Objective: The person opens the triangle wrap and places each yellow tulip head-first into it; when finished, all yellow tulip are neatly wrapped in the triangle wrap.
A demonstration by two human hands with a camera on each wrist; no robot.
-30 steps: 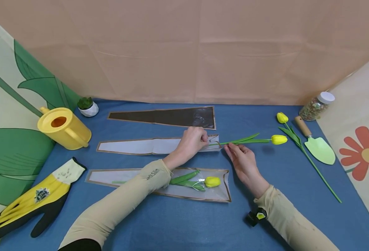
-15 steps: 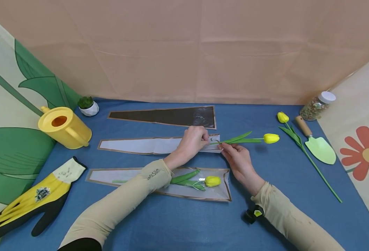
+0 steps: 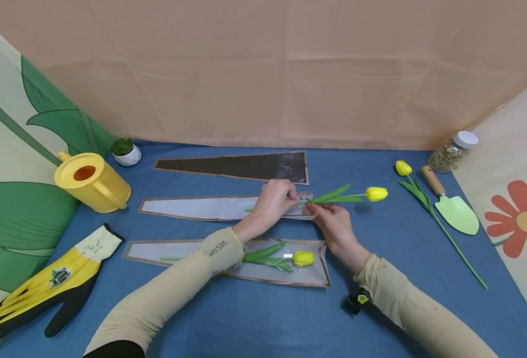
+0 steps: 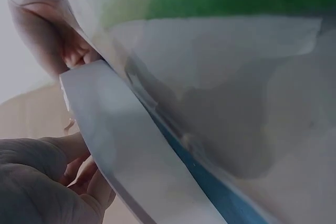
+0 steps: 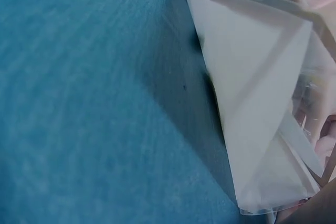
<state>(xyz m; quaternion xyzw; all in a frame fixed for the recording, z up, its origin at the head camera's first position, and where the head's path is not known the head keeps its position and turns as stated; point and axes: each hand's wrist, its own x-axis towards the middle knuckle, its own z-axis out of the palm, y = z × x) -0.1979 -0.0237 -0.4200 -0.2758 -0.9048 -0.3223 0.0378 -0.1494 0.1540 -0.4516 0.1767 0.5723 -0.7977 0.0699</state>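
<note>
My left hand pinches the open right end of a white-backed, brown-edged flower sleeve, the middle one of three. My right hand pinches the stem of a yellow tulip at that opening. Part of the stem lies inside the sleeve; leaves and bloom stick out to the right. In the left wrist view, the left hand is beside the white sleeve. The right wrist view shows the sleeve's white panel raised above the blue cloth, with fingers partly hidden at the right edge.
Nearer me lies a sleeve with a tulip inside; a dark sleeve lies behind. At right are another tulip, a trowel and a jar. A watering can, potted plant and glove stand left.
The right hand has moved left with the tulip, and more of its stem now lies inside the middle sleeve. The left hand stays at the sleeve's opening.
</note>
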